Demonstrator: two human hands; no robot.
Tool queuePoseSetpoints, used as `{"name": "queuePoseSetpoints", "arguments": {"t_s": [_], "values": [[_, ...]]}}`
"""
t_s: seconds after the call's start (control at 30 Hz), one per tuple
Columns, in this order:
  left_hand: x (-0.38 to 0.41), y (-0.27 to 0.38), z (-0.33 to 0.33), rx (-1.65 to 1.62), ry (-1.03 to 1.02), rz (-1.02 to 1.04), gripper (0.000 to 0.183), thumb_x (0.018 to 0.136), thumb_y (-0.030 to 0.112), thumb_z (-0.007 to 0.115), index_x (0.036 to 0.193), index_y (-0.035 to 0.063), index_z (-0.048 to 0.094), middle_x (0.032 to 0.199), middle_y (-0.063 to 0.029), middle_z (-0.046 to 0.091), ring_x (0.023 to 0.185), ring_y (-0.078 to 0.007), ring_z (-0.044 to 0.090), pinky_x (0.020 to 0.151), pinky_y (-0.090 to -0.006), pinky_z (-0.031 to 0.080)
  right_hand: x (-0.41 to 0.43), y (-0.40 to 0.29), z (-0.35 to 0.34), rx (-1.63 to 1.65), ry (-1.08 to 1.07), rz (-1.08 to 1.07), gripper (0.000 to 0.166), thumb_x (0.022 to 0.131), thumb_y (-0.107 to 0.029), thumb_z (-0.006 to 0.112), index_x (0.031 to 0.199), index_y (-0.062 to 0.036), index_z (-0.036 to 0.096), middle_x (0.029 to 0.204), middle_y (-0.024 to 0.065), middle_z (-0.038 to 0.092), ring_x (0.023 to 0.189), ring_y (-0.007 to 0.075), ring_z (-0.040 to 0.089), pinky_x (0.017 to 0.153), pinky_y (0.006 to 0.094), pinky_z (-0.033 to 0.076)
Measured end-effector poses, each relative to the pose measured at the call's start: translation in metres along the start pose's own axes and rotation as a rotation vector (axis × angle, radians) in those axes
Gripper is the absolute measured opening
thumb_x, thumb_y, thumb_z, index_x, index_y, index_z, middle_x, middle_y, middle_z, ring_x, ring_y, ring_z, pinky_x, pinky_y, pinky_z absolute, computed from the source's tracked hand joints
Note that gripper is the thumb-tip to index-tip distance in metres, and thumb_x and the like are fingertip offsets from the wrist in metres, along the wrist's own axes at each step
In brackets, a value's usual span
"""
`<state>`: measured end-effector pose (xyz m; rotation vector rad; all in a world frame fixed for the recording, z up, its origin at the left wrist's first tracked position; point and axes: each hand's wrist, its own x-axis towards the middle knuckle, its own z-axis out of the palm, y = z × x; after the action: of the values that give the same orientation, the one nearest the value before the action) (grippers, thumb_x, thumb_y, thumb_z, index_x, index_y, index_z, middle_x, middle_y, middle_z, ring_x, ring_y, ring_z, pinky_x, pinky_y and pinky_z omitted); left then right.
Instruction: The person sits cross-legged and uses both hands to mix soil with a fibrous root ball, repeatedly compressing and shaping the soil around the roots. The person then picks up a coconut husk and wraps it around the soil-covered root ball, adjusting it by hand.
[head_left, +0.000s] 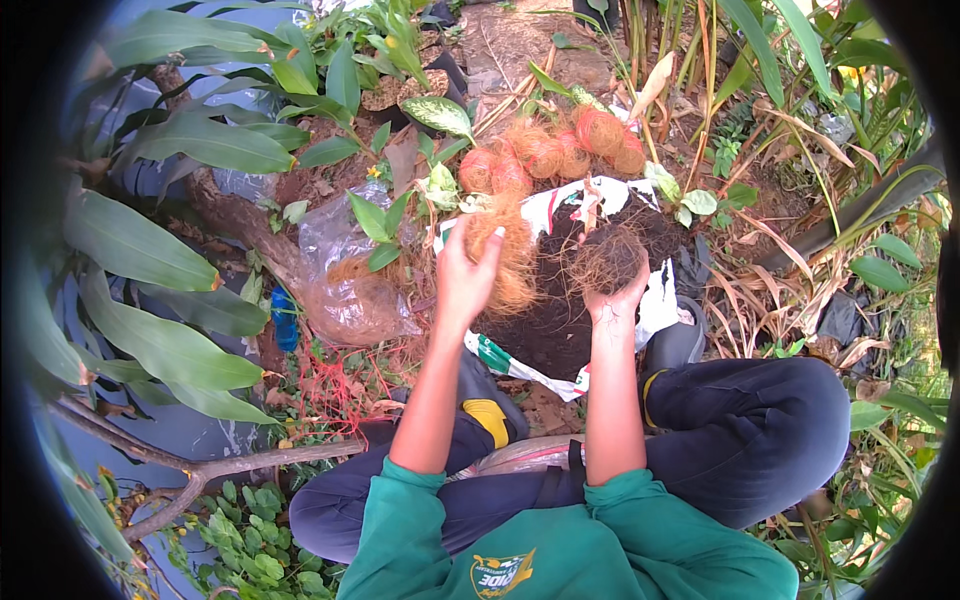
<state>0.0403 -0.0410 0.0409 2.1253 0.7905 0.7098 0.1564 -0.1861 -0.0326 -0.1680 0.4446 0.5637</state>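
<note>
My left hand (469, 270) holds a loose tuft of orange-brown coconut fibre (504, 262) between thumb and fingers, over the left side of an opened white plastic sack. My right hand (622, 289) cups a round ball of soil and fibre (609, 259), with a stem rising from its top. Dark soil (559, 341) lies on the sack (517, 366) below both hands. Several fibre balls wrapped in red string (536, 154) sit in a row just beyond the sack.
A clear plastic bag of fibre (356, 300) lies left of the sack, near tangled red string (341, 397) and a blue bottle (284, 319). A branch (247, 217) runs along the left. Leafy plants stand on both sides; black pots (446, 79) are at the back.
</note>
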Motion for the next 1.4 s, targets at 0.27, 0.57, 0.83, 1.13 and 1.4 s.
{"name": "queuePoseSetpoints", "arguments": {"t_s": [0.27, 0.57, 0.83, 1.13, 1.4], "values": [[-0.053, 0.038, 0.068, -0.039, 0.128, 0.126, 0.03, 0.087, 0.012, 0.062, 0.113, -0.0023, 0.055, 0.106, -0.0218, 0.06, 0.099, -0.0386, 0.06, 0.088, -0.0426, 0.047, 0.008, 0.007, -0.012, 0.005, -0.036, -0.063, 0.036, 0.093, -0.035, 0.043, 0.102, -0.0053, 0.061, 0.1, 0.0123, 0.066, 0.091, 0.0315, 0.063, 0.084, 0.0458, 0.051], [-0.074, 0.06, 0.073, -0.052, -0.06, 0.238, 0.034, 0.096, 0.022, 0.05, 0.115, -0.0043, 0.059, 0.114, -0.0231, 0.062, 0.106, -0.0378, 0.062, 0.094, -0.0398, 0.047, 0.026, 0.009, -0.042, -0.079, -0.028, -0.038, 0.042, 0.093, -0.035, 0.04, 0.116, -0.0035, 0.058, 0.112, 0.0124, 0.064, 0.101, 0.0286, 0.061, 0.09, 0.0403, 0.048], [-0.038, 0.034, 0.046, -0.414, -0.426, 0.083, 0.033, 0.087, 0.005, 0.066, 0.118, -0.0026, 0.057, 0.107, -0.0133, 0.067, 0.083, -0.018, 0.067, 0.075, -0.0318, 0.055, 0.011, 0.005, -0.022, -0.136, -0.034, -0.052, 0.045, 0.093, -0.038, 0.041, 0.117, -0.0023, 0.057, 0.116, 0.0139, 0.062, 0.105, 0.0281, 0.06, 0.089, 0.0419, 0.049], [-0.044, 0.024, 0.055, 0.241, -0.144, 0.414, 0.084, 0.069, 0.044, 0.08, 0.133, 0.0037, 0.042, 0.137, -0.0205, 0.038, 0.127, -0.0387, 0.039, 0.106, -0.0474, 0.034, 0.0, 0.033, -0.033, 0.153, -0.456, 0.297, 0.053, 0.097, -0.042, 0.037, 0.131, -0.0048, 0.05, 0.125, 0.0148, 0.057, 0.11, 0.0288, 0.057, 0.097, 0.0434, 0.045], [-0.049, 0.014, 0.071, -0.115, 0.004, 0.405, 0.089, 0.075, 0.042, 0.076, 0.141, 0.0011, 0.034, 0.132, -0.024, 0.037, 0.124, -0.0401, 0.04, 0.107, -0.0483, 0.032, -0.004, 0.032, -0.016, 0.105, -0.402, 0.267, 0.045, 0.098, -0.037, 0.042, 0.126, -0.004, 0.053, 0.117, 0.0127, 0.06, 0.102, 0.0263, 0.06, 0.091, 0.0417, 0.048]]}}
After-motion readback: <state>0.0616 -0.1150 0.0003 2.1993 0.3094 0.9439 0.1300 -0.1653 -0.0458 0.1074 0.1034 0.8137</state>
